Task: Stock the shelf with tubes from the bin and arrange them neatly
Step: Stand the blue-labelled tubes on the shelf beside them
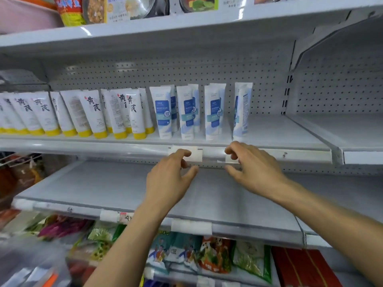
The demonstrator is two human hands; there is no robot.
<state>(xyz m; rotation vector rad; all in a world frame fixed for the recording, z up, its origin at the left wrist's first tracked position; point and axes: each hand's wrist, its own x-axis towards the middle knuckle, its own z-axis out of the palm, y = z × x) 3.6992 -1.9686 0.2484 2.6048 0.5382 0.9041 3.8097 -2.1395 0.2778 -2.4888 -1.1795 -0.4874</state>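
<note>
1. While no tube is in hand, shelf (pixel 279 131): white with a pegboard back. Bare floor lies behind the right end of its price rail (pixel 103 149), judged the next spot to fill.
2. Yellow-capped tubes (pixel 93 112): crowded row behind the rail's left half, caps down, leaning unevenly.
3. Blue tubes (pixel 214 112): four short files behind the rail's middle, upright with the long axis vertical. The rightmost file (pixel 241 110) tilts slightly and stands just above and behind the right hand, the nearer hand.
4. Left hand (pixel 167 181): before the rail's middle. Its fingers (pixel 182 153) are loosely curled and the thumb spread, holding nothing.
5. Right hand (pixel 255 168): just right of the left hand. Its fingers (pixel 232 149) are half-curled over the rail and empty.
6. Labels (pixel 195 155): white slips in the rail at both sets of fingertips; contact cannot be told.
7. Bin: not made out.
</note>
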